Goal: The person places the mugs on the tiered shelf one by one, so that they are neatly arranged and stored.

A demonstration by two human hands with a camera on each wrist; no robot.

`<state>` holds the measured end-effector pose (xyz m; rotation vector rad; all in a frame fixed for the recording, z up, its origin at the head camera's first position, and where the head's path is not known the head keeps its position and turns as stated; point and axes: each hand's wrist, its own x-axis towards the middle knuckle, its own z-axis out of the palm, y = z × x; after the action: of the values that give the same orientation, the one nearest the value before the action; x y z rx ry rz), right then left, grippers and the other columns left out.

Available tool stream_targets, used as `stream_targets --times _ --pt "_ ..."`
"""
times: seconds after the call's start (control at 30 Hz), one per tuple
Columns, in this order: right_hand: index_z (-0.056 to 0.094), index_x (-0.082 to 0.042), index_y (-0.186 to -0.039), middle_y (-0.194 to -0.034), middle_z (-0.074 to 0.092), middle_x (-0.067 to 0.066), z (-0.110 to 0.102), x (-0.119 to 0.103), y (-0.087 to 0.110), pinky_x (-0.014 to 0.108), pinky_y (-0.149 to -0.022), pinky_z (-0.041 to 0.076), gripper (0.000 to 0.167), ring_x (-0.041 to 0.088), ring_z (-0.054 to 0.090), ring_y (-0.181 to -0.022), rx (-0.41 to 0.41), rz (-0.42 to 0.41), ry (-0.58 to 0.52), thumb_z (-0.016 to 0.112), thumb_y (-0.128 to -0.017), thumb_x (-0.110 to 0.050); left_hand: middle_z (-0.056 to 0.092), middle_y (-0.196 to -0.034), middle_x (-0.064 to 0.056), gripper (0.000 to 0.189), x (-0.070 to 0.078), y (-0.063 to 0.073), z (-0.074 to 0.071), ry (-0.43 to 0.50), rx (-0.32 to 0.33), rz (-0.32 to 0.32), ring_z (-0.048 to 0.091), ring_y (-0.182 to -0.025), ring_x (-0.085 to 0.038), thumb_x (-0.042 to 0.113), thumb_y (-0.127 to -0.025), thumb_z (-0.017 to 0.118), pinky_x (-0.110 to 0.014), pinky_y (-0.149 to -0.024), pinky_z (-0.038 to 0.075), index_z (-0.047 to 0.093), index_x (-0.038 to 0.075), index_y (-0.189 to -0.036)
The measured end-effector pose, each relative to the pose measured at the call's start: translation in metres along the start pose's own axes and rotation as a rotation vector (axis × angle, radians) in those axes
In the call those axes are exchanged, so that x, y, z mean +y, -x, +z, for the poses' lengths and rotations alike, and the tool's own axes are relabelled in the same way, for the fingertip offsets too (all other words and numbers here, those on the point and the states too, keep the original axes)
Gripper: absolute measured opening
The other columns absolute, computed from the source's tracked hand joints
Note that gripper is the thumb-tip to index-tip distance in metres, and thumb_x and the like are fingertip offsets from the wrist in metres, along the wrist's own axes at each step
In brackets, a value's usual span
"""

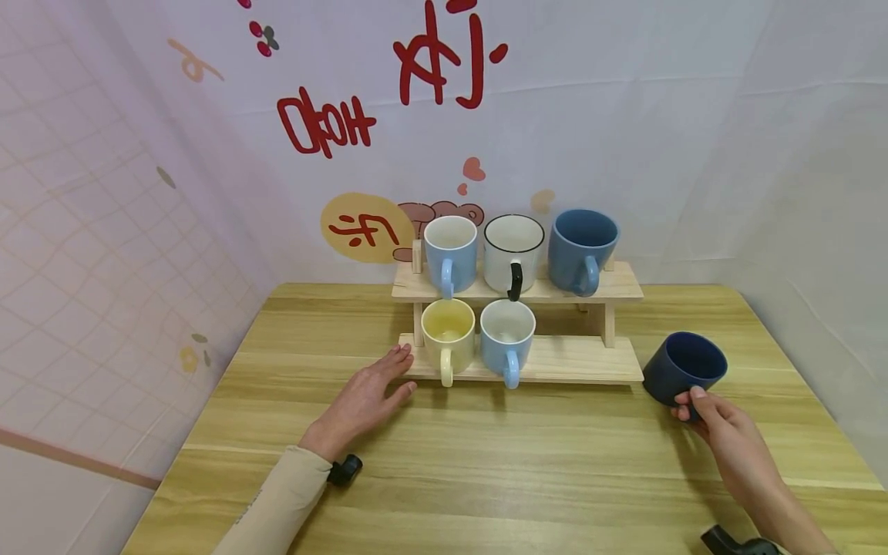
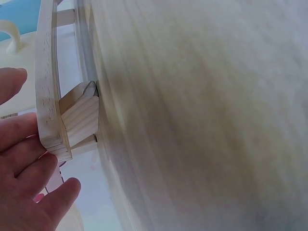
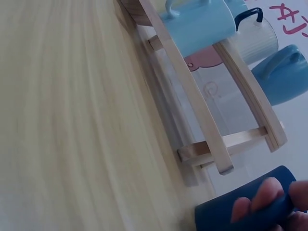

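A two-tier wooden rack (image 1: 583, 361) stands at the back of the table. My left hand (image 1: 364, 397) touches the left end of its lower shelf, fingers extended; the left wrist view shows the fingers (image 2: 29, 151) against the board's end. To the right of the rack, my right hand (image 1: 728, 435) grips a dark blue mug (image 1: 666, 378) by its handle. That mug (image 3: 240, 204) looks upright in the head view; whether it touches the table is unclear. On the lower shelf sit a yellow mug (image 1: 447, 339) and a light blue mug (image 1: 506, 347).
The upper shelf (image 1: 627, 281) bears a light blue mug (image 1: 451, 258), a white mug with a black rim (image 1: 512, 250) and a medium blue mug (image 1: 579, 254). A printed white curtain (image 1: 624, 139) hangs behind the wooden table (image 1: 520, 462).
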<state>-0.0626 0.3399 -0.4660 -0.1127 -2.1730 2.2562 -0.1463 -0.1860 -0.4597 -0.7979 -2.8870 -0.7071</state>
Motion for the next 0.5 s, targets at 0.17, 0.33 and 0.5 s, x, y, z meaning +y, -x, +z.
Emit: stream_targets --times 0.17,0.33,0.5 --pt "0.064 0.005 -0.104 -0.086 0.065 0.001 0.0013 0.0013 0.0032 0.013 -0.082 0.05 0.034 0.007 0.066 -0.09 0.072 -0.017 -0.062 0.05 -0.102 -0.026 0.038 -0.152 -0.006 0.055 -0.0001 0.0003 -0.0005 -0.005 0.002 0.0 0.033 -0.141 -0.022 0.039 -0.099 0.056 -0.045 -0.111 0.034 0.051 0.002 -0.139" --pt "0.066 0.002 -0.103 -0.085 0.066 0.001 0.0033 -0.0007 0.006 0.013 -0.083 0.05 0.031 0.008 0.066 -0.088 0.094 -0.026 -0.112 0.051 -0.102 -0.024 0.038 -0.152 -0.005 0.055 0.0002 0.0 -0.0008 -0.008 -0.006 -0.005 0.033 -0.141 -0.02 0.038 -0.099 0.056 -0.043 -0.111 0.033 0.051 0.003 -0.14" --pt "0.067 0.003 -0.102 -0.084 0.067 0.001 0.0049 -0.0075 0.01 0.011 -0.085 0.049 0.028 0.007 0.065 -0.09 0.095 -0.086 -0.14 0.05 -0.102 -0.019 0.037 -0.152 -0.005 0.055 0.0006 -0.0006 -0.0014 -0.007 -0.009 -0.007 0.032 -0.141 -0.021 0.039 -0.099 0.056 -0.043 -0.112 0.033 0.051 0.003 -0.14"
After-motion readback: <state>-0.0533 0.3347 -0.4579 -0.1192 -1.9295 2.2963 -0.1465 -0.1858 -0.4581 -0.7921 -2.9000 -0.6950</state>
